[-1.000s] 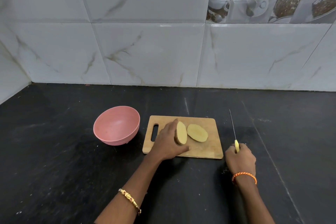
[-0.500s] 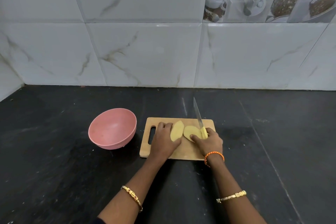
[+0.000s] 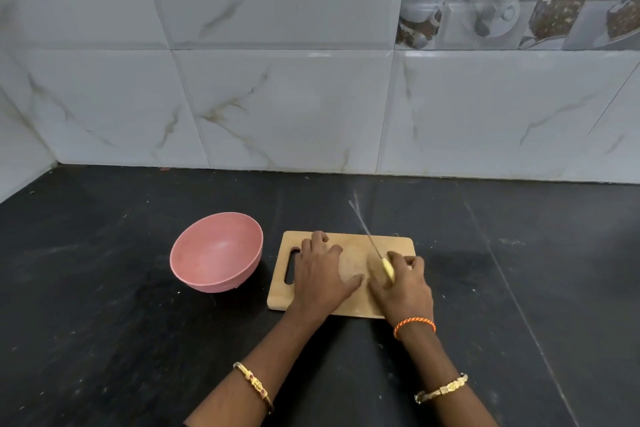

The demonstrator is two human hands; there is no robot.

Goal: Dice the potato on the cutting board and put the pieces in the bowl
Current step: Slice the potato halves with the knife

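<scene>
A wooden cutting board point(image 3: 398, 243) lies on the black counter, and a pink bowl point(image 3: 216, 251) stands just left of it with nothing in it. My left hand point(image 3: 320, 276) holds a potato half point(image 3: 351, 263) on the board, skin side up, between fingers and thumb. My right hand point(image 3: 407, 289) grips the yellow-handled knife point(image 3: 388, 269). Its blurred blade point(image 3: 363, 229) points away over the board, just right of that half. The other potato half is hidden by my right hand.
A marble-patterned tiled wall point(image 3: 277, 107) closes the back of the black counter point(image 3: 104, 322), and a side wall meets it at the far left. Bare counter stretches to the right of the board and in front of the bowl.
My left hand has turned the potato half from standing on edge to lying skin side up. My right hand brought the knife from the counter over the board, now beside that half.
</scene>
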